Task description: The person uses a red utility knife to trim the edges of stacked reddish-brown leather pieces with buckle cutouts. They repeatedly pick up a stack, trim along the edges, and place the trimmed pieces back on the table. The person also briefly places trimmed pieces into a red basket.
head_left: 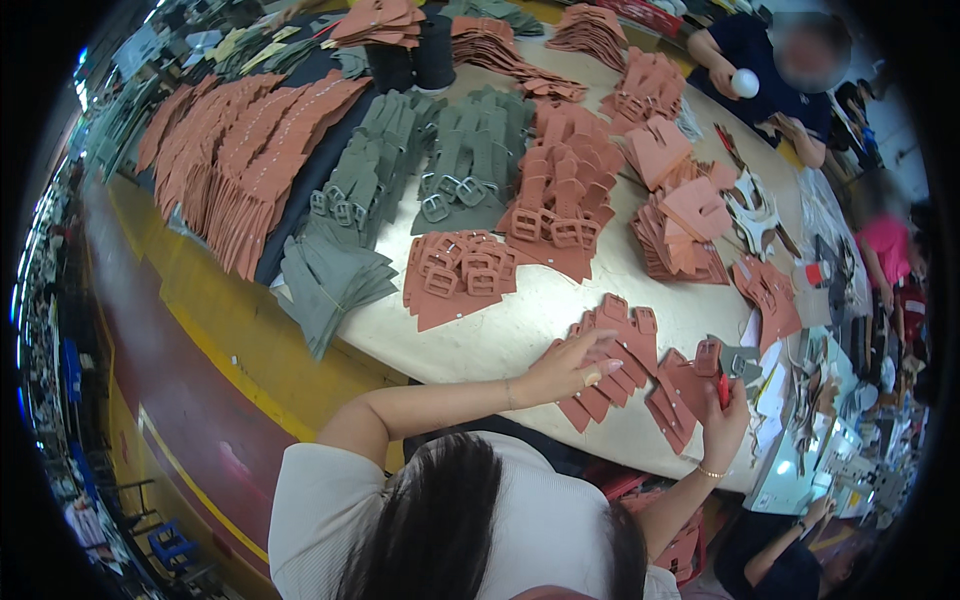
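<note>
My left hand (568,372) has its fingers stretched out over a fanned stack of rust-coloured leather pieces with buckles (636,345). A ring shows on one finger. My right hand (728,420) is closed around a slim red tool (724,388), whose kind I cannot make out. Just beyond that hand lies a rust leather strap with a covered buckle (707,358). Between both hands, more rust leather pieces (672,410) rest on the pale table (480,345). Next to the right hand's fingertips is a green-grey piece with a buckle (740,364).
Green-grey buckled straps (365,165) and rust ones (565,180) lie in bundles across the table. Long rust strips (245,160) are piled at the left. A person (770,85) with a white object stands across the table. A pale green sewing machine (800,470) is at the right.
</note>
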Demonstrator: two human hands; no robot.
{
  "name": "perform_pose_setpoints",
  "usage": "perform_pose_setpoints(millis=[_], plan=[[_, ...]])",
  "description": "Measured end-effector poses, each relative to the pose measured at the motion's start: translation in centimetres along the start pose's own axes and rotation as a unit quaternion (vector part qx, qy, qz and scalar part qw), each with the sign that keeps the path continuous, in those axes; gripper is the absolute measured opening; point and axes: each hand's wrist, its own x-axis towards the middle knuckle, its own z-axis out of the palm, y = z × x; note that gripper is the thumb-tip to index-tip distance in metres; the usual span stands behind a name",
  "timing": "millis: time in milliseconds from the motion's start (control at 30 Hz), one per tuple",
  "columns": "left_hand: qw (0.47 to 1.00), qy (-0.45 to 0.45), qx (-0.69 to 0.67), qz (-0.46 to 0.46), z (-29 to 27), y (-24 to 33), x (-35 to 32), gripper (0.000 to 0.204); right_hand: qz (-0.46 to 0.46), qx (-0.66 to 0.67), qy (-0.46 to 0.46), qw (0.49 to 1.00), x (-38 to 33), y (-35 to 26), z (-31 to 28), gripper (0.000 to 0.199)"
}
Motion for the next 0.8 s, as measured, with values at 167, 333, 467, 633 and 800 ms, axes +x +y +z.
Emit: perform_pose_setpoints(millis=[167, 333, 467, 633, 800], plan=[[0.86, -0.045, -0.48, -0.167, -0.4, 0.8, -0.4, 0.049, -0.035, 0.243, -0.021, 0.969, 0.2, -7.7, 3.2, 0.024], [0.863, 0.06, -0.495, -0.076, -3.7, 4.0, -0.4, 0.04, -0.009, 0.359, -0.164, 0.919, -1.2, -10.4, 7.3, 0.02], [0.92, 0.124, -0.371, -0.031, -5.8, 6.3, -1.3, 0.04, -0.05, 0.352, -0.141, 0.924, -0.8, -9.5, 8.6, 0.027], [0.919, 0.18, -0.35, -0.015, -6.6, 7.5, -2.3, 0.042, -0.051, 0.346, -0.103, 0.931, -0.4, -9.0, 8.1, 0.04], [0.956, 0.218, -0.196, 0.026, -6.4, 7.9, -2.4, 0.044, -0.056, 0.401, -0.121, 0.906, -1.1, -10.3, 8.7, 0.034]])
